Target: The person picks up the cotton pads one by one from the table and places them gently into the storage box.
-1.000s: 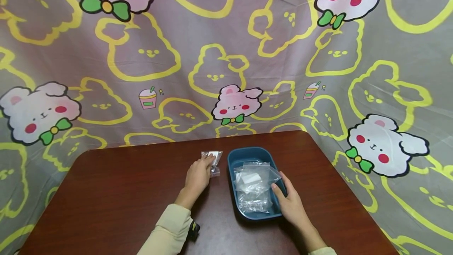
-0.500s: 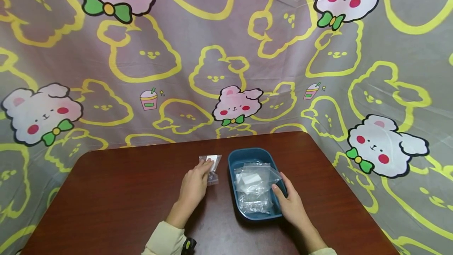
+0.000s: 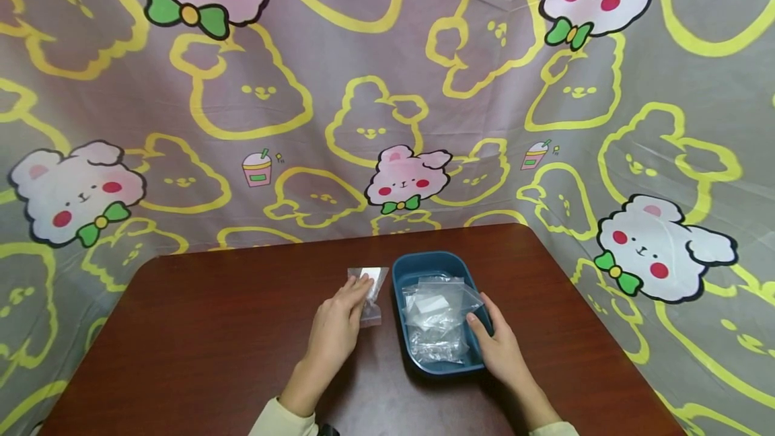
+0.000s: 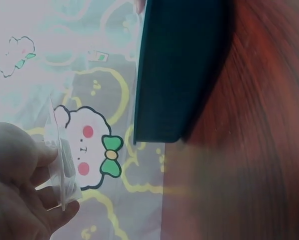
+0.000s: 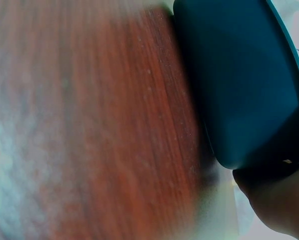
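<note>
Left of the blue bin, my left hand (image 3: 333, 332) holds a small clear zip bag (image 3: 373, 288) with a white piece in it. The left wrist view has the bag (image 4: 63, 155) on edge, pinched between thumb and fingers. My right hand (image 3: 505, 352) grips the right side of the bin (image 3: 431, 260), thumb over the rim. Inside the bin lies a pile of similar clear bags (image 3: 438, 318), the top one reaching toward the right rim. From the right wrist, the bin's outer wall (image 5: 234, 75) shows beside part of my right hand (image 5: 279, 202).
The bin stands on a dark reddish-brown wooden table (image 3: 230, 328). A patterned cloth (image 3: 339, 153) with cartoon rabbits hangs behind the table and along its sides.
My left hand has come back toward me with the bag, which now shows more of its length beside the bin. The right hand keeps its hold on the bin.
</note>
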`<move>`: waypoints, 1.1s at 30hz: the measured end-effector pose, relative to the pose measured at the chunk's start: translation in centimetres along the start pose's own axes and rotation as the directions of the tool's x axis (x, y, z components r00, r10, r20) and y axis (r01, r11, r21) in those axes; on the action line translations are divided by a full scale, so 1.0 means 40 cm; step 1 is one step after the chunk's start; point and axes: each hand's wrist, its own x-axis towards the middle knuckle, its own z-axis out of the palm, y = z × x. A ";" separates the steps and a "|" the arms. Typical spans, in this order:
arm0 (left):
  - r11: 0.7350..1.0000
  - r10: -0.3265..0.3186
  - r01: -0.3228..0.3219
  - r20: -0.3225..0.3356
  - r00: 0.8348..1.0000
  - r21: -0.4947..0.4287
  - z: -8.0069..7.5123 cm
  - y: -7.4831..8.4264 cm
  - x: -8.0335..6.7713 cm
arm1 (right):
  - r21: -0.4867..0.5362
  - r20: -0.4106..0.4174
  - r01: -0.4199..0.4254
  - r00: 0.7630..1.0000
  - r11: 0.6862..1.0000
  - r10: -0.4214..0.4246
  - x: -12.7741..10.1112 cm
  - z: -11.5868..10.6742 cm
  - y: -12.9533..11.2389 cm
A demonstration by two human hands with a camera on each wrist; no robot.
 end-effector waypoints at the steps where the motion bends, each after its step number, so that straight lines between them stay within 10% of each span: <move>1: 1.000 0.006 -0.006 -0.003 1.000 -0.004 0.000 0.004 -0.002 | -0.002 -0.001 -0.001 1.000 1.000 0.001 0.000 0.000 0.000; 33: 0.991 0.131 -0.130 0.128 0.983 -0.020 0.116 0.110 0.019 | -0.002 0.003 -0.016 1.000 1.000 0.016 -0.001 -0.002 -0.004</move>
